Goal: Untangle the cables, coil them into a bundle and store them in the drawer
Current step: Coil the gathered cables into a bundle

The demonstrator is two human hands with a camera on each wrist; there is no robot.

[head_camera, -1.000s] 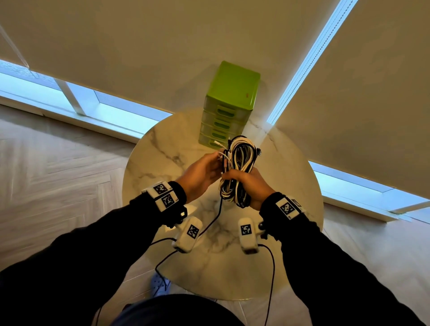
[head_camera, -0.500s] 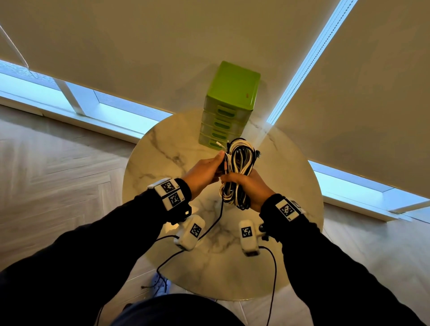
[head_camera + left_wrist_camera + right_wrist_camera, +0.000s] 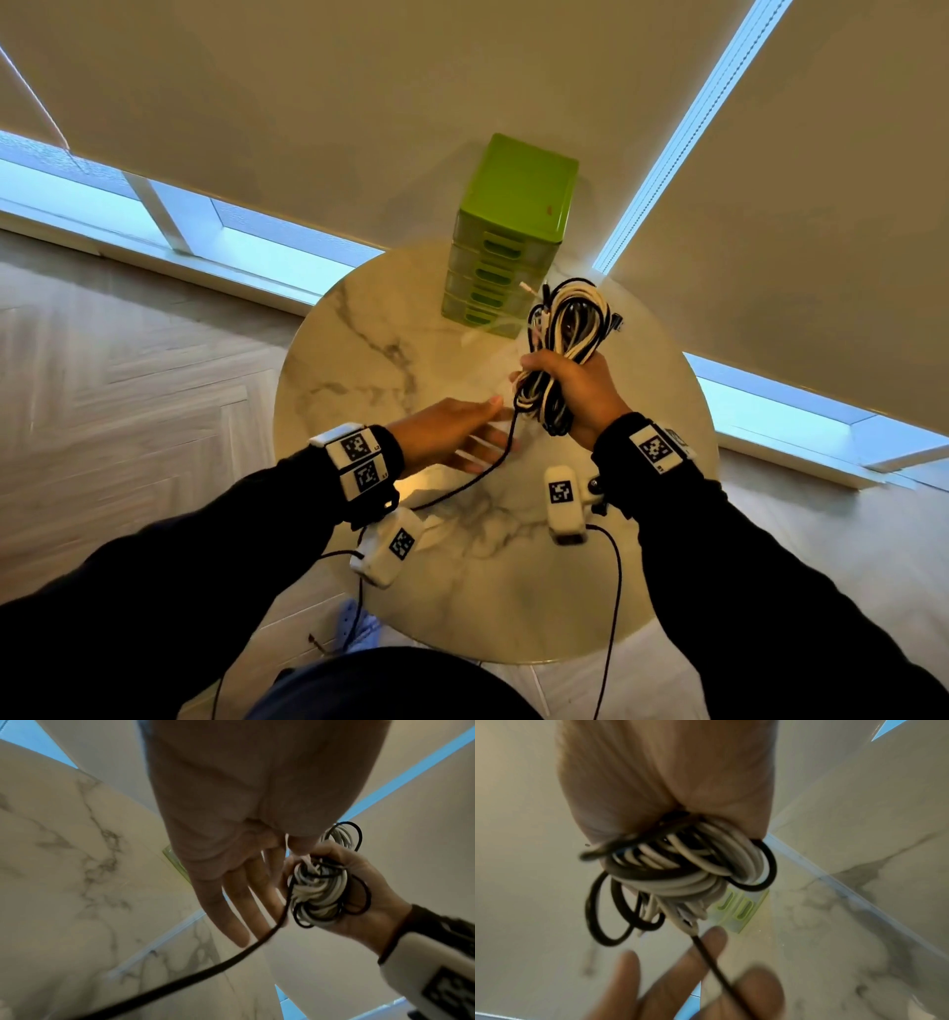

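Observation:
My right hand point(image 3: 580, 395) grips a coiled bundle of black and white cables point(image 3: 567, 329) upright above the round marble table point(image 3: 359, 360); the same cable bundle point(image 3: 687, 866) fills the right wrist view under the fist. A loose black tail point(image 3: 482, 470) hangs from the bundle and runs down to the left across my left hand point(image 3: 457, 437). That hand is flat with straight fingers point(image 3: 231, 902), just left of and below the cable bundle point(image 3: 321, 888), holding nothing. The green drawer unit point(image 3: 508, 241) stands at the table's far side with all drawers closed.
The table's edge point(image 3: 513, 660) curves close to my body. Camera leads point(image 3: 613, 591) dangle from both wrists over the table front. Beige blinds and bright window strips lie behind the drawer unit. Wood floor point(image 3: 128, 385) spreads to the left.
My left hand has let go of the bundle, dropped down and left, and opened flat. The right hand has shifted right with the bundle, and the black tail now trails over the left fingers.

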